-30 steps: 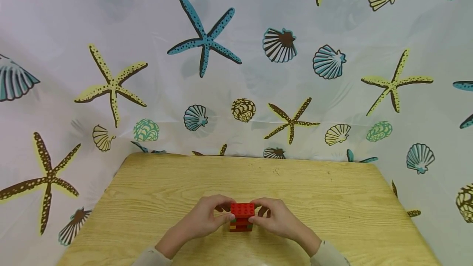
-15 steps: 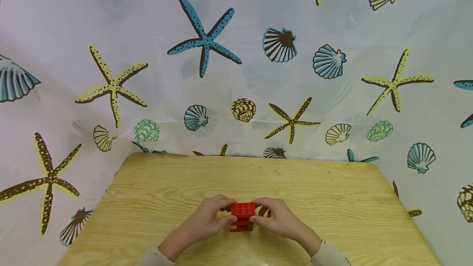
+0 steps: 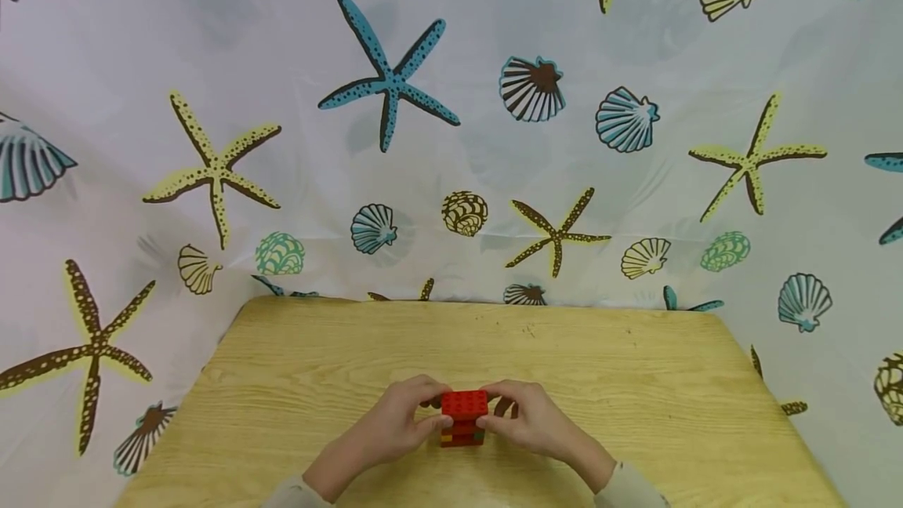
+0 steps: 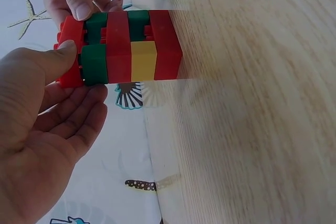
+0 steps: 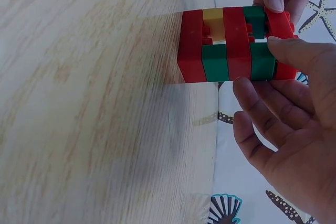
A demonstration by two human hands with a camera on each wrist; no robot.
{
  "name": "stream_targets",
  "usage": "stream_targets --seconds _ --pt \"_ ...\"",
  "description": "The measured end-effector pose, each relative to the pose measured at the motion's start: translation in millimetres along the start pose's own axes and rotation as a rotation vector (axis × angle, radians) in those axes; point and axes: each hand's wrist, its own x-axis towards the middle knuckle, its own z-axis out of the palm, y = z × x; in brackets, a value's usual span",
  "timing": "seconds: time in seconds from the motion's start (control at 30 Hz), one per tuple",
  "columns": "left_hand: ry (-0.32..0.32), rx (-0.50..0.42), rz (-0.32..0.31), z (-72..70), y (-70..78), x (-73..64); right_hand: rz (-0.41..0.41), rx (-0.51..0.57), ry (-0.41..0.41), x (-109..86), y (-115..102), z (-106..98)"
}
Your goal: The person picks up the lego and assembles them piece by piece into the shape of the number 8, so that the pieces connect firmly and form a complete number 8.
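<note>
A small tower of toy building bricks stands upright on the wooden table, near its front. Its top is a red brick [image 3: 464, 403] with studs. In the left wrist view, green bricks [image 4: 94, 65] sit under that top brick, then a middle red brick [image 4: 118, 53], a yellow brick [image 4: 143, 60] beside a green one, and a red base brick [image 4: 167, 51]. My left hand [image 3: 398, 423] pinches the top brick's left end between thumb and fingers. My right hand [image 3: 532, 416] pinches its right end. A narrow gap with studs shows under the top brick.
The wooden table [image 3: 317, 343] reaches back to a white curtain [image 3: 480, 147] printed with starfish and shells, which hangs behind it and on both sides. Light sleeves [image 3: 628, 486] cover the forearms.
The head view has shifted slightly, so the scene sits a little lower. Both hands keep their hold on the top red brick, and the tower stays in place.
</note>
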Motion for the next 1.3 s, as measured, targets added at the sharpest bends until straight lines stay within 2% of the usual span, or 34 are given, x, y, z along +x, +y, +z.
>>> stream_targets --seconds 0.33,0.67,1.0,1.13,1.3 --pt "0.009 0.025 -0.006 1.9 1.0 0.5 0.021 0.0 -0.005 -1.3 -1 0" --pt "-0.01 0.049 0.017 5.5 -3.2 1.2 0.024 0.028 -0.014 -3.7 1 -2" --pt "0.003 0.073 0.045 7.2 -7.0 3.6 0.041 0.018 -0.023 -3.3 4 -5" --pt "0.011 0.056 0.022 7.6 -8.3 2.3 0.035 0.021 -0.022 -1.6 4 -4" --pt "0.064 -0.019 -0.029 13.8 -14.2 -4.4 0.032 0.024 -0.031 0.5 3 -2"
